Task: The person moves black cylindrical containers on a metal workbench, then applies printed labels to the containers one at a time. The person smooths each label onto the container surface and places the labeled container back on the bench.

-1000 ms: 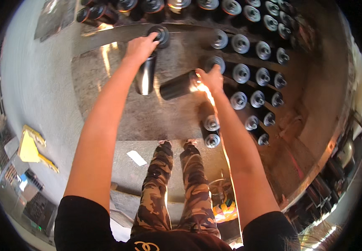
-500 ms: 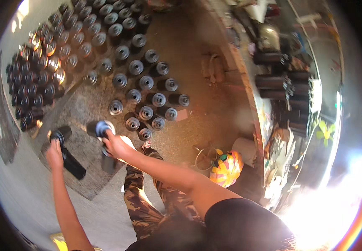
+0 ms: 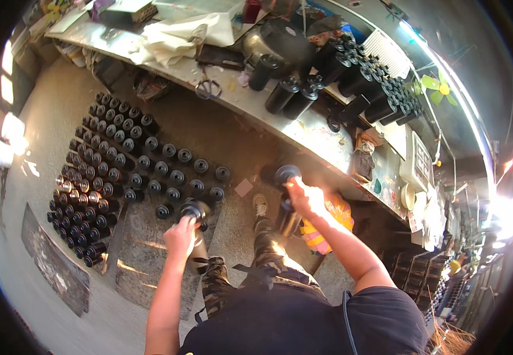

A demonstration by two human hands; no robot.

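Observation:
My left hand is closed around the narrow neck of a black cylinder with a stepped, ringed top. A second cylinder, smeared by motion, shows just below that hand. My right hand grips another black cylinder, and a further one hangs beneath the fingers. Both hands are in the air in front of my legs, the right one nearer the bench. Many similar cylinders stand upright in rows on the floor at the left, partly on a dark mat.
A long, cluttered bench runs across the far side and right. More black cylinders stand on it, beside a large dark round pot and crumpled white cloth. An orange-and-yellow bundle lies below the bench edge.
My view has swung right, bringing the bench across the front. Both hands, still gripping cylinders, have moved away from the mat, the right one toward the bench.

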